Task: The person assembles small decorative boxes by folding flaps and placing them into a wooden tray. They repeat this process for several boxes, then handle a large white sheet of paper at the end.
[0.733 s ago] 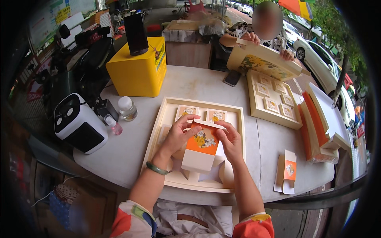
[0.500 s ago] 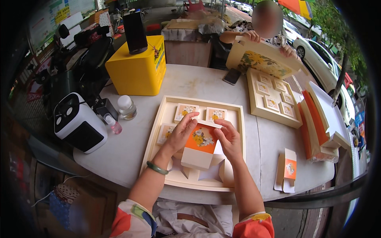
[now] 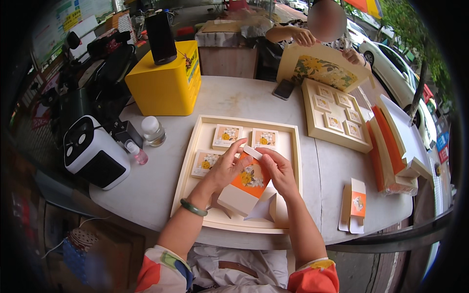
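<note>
Left hand point(image 3: 225, 168) and right hand point(image 3: 277, 168) both grip a small orange-and-cream box point(image 3: 245, 188), fingers closed on its top flap. Box is tilted, held just above a shallow cream tray point(image 3: 188, 166) on the tabletop point(image 3: 161, 161). Three small flowered boxes point(image 3: 227, 136) lie in the tray beyond the hands.

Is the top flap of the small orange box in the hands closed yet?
Not yet. The white top flap still stands out from the small orange box, pinched between the left hand and right hand.
</note>
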`<action>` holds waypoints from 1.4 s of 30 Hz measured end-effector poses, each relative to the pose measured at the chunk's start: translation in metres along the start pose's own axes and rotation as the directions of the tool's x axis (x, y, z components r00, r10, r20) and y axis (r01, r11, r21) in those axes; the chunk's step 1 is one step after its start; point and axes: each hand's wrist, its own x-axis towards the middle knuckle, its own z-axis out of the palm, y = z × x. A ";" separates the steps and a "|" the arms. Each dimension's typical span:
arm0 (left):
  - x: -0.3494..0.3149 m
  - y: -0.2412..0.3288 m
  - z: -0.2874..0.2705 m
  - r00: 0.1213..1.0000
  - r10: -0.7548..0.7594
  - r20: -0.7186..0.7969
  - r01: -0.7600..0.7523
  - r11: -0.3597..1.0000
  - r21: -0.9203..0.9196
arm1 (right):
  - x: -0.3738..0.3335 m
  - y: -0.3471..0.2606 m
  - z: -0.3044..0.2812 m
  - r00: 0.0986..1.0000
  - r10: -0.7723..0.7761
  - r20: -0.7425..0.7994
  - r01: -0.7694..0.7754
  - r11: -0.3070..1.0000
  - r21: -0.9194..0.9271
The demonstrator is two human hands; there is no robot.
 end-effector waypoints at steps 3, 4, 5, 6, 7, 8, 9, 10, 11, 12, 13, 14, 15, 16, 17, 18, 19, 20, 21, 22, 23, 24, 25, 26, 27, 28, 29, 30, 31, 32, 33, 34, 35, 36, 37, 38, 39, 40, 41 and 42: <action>-0.003 0.004 -0.001 0.999 -0.032 0.043 0.027 0.993 0.118 | 0.001 0.000 -0.001 1.000 0.012 -0.026 -0.012 1.000 -0.007; -0.003 0.009 -0.001 0.997 -0.053 0.063 0.044 0.989 0.141 | 0.002 0.001 -0.002 0.999 0.006 -0.031 -0.006 1.000 -0.006; -0.003 0.010 -0.001 0.994 -0.074 0.083 0.060 0.985 0.164 | 0.003 0.001 -0.002 0.999 0.000 -0.037 0.000 1.000 -0.005; -0.003 0.010 -0.001 0.994 -0.069 0.081 0.054 0.983 0.175 | 0.004 0.002 -0.003 0.999 0.020 -0.043 -0.019 0.999 0.034; -0.003 0.010 -0.002 0.995 -0.064 0.079 0.048 0.981 0.187 | 0.005 0.003 -0.004 0.998 0.041 -0.049 -0.037 0.997 0.072; -0.003 0.009 -0.002 0.995 -0.058 0.077 0.042 0.979 0.198 | 0.005 0.004 -0.005 0.997 0.062 -0.054 -0.056 0.992 0.111; -0.003 0.009 -0.002 0.996 -0.043 0.078 0.028 0.982 0.189 | 0.006 0.005 -0.006 0.995 0.085 -0.047 -0.077 0.986 0.148; -0.003 0.009 -0.002 0.996 -0.029 0.079 0.014 0.984 0.179 | 0.006 0.006 -0.007 0.993 0.108 -0.039 -0.099 0.978 0.184; -0.003 0.009 -0.002 0.997 -0.014 0.080 0.000 0.986 0.170 | 0.006 0.007 -0.008 0.991 0.131 -0.030 -0.121 0.968 0.220; -0.003 0.008 -0.002 0.997 -0.016 0.082 0.002 0.986 0.169 | 0.006 0.006 -0.007 0.993 0.111 -0.037 -0.102 0.973 0.206; -0.003 0.008 -0.002 0.996 -0.018 0.084 0.004 0.986 0.169 | 0.006 0.005 -0.007 0.995 0.092 -0.044 -0.082 0.978 0.191; -0.003 0.008 -0.002 0.996 -0.021 0.086 0.006 0.986 0.168 | 0.006 0.004 -0.006 0.996 0.073 -0.050 -0.063 0.982 0.177; -0.003 0.008 -0.002 0.996 -0.021 0.087 0.007 0.986 0.164 | 0.006 0.004 -0.006 0.997 0.069 -0.041 -0.061 0.982 0.177; -0.003 0.008 -0.002 0.996 -0.022 0.088 0.008 0.987 0.160 | 0.006 0.005 -0.007 0.997 0.066 -0.031 -0.059 0.983 0.177; -0.003 0.008 -0.002 0.996 -0.023 0.088 0.008 0.988 0.157 | 0.006 0.006 -0.007 0.998 0.062 -0.022 -0.057 0.983 0.176; -0.003 0.009 -0.002 0.995 -0.027 0.092 0.013 0.989 0.147 | 0.006 0.005 -0.007 0.998 0.057 -0.027 -0.051 0.983 0.177; -0.003 0.010 -0.001 0.995 -0.031 0.095 0.018 0.990 0.137 | 0.006 0.004 -0.007 0.998 0.052 -0.032 -0.046 0.983 0.178; -0.003 0.011 -0.001 0.995 -0.036 0.098 0.023 0.992 0.127 | 0.006 0.004 -0.006 0.998 0.047 -0.037 -0.040 0.983 0.178; -0.003 0.012 -0.001 0.994 -0.033 0.100 0.019 0.991 0.135 | 0.006 0.003 -0.006 0.998 0.047 -0.039 -0.039 0.984 0.175; -0.003 0.012 -0.001 0.994 -0.030 0.101 0.016 0.990 0.142 | 0.005 0.003 -0.006 0.998 0.046 -0.041 -0.038 0.984 0.173; -0.004 0.012 -0.001 0.994 -0.028 0.102 0.012 0.989 0.150 | 0.005 0.003 -0.006 0.998 0.045 -0.043 -0.037 0.985 0.170; -0.004 0.013 -0.001 0.994 -0.026 0.107 0.009 0.987 0.159 | 0.005 0.004 -0.006 0.998 0.043 -0.050 -0.033 0.985 0.172; -0.004 0.015 -0.001 0.993 -0.025 0.111 0.006 0.986 0.167 | 0.005 0.005 -0.006 0.998 0.040 -0.056 -0.030 0.984 0.174; -0.004 0.015 -0.001 0.993 -0.023 0.116 0.003 0.984 0.175 | 0.006 0.005 -0.006 0.997 0.038 -0.063 -0.026 0.984 0.175; -0.004 0.015 -0.001 0.992 -0.023 0.122 0.001 0.984 0.176 | 0.005 0.006 -0.006 0.997 0.040 -0.059 -0.030 0.987 0.160; -0.004 0.015 -0.001 0.992 -0.023 0.128 0.000 0.984 0.176 | 0.005 0.006 -0.007 0.998 0.043 -0.055 -0.034 0.989 0.143; -0.004 0.015 -0.001 0.991 -0.022 0.134 -0.002 0.984 0.176 | 0.005 0.006 -0.007 0.998 0.045 -0.051 -0.038 0.991 0.127; -0.004 0.014 -0.001 0.992 -0.022 0.128 -0.001 0.985 0.174 | 0.005 0.006 -0.008 0.998 0.046 -0.038 -0.041 0.992 0.123; -0.004 0.013 -0.001 0.992 -0.022 0.122 0.000 0.985 0.172 | 0.005 0.005 -0.009 0.999 0.047 -0.025 -0.044 0.992 0.118; -0.004 0.013 -0.001 0.993 -0.021 0.115 0.001 0.985 0.170 | 0.004 0.005 -0.009 0.999 0.048 -0.011 -0.047 0.992 0.114; -0.004 0.013 0.000 0.993 -0.034 0.117 0.013 0.985 0.173 | 0.004 0.004 -0.009 0.999 0.052 -0.012 -0.050 0.993 0.109; -0.004 0.014 0.001 0.992 -0.047 0.118 0.025 0.984 0.176 | 0.004 0.004 -0.009 0.998 0.056 -0.012 -0.054 0.993 0.105; -0.004 0.014 0.001 0.991 -0.059 0.120 0.037 0.983 0.180 | 0.004 0.003 -0.009 0.998 0.060 -0.012 -0.058 0.993 0.100; -0.004 0.014 0.002 0.993 -0.047 0.111 0.022 0.975 0.220 | 0.003 0.001 -0.008 0.998 0.057 -0.021 -0.055 0.994 0.093; -0.004 0.013 0.003 0.994 -0.035 0.102 0.007 0.966 0.260 | 0.003 0.000 -0.006 0.998 0.055 -0.031 -0.052 0.995 0.087; -0.005 0.012 0.003 0.995 -0.023 0.095 -0.007 0.954 0.300 | 0.003 -0.001 -0.004 0.998 0.053 -0.040 -0.049 0.996 0.080; -0.005 0.009 0.004 0.996 -0.001 0.088 -0.026 0.952 0.306 | 0.003 0.000 -0.005 0.998 0.050 -0.036 -0.047 0.996 0.073; -0.005 0.006 0.004 0.996 0.021 0.082 -0.045 0.949 0.313 | 0.003 0.002 -0.005 0.998 0.048 -0.031 -0.046 0.997 0.065; -0.004 0.004 0.004 0.996 0.042 0.076 -0.064 0.945 0.320 | 0.003 0.003 -0.006 0.999 0.045 -0.026 -0.044 0.997 0.058; -0.005 0.004 0.004 0.996 0.037 0.076 -0.059 0.946 0.318 | 0.003 0.002 -0.006 0.999 0.044 -0.021 -0.043 0.997 0.058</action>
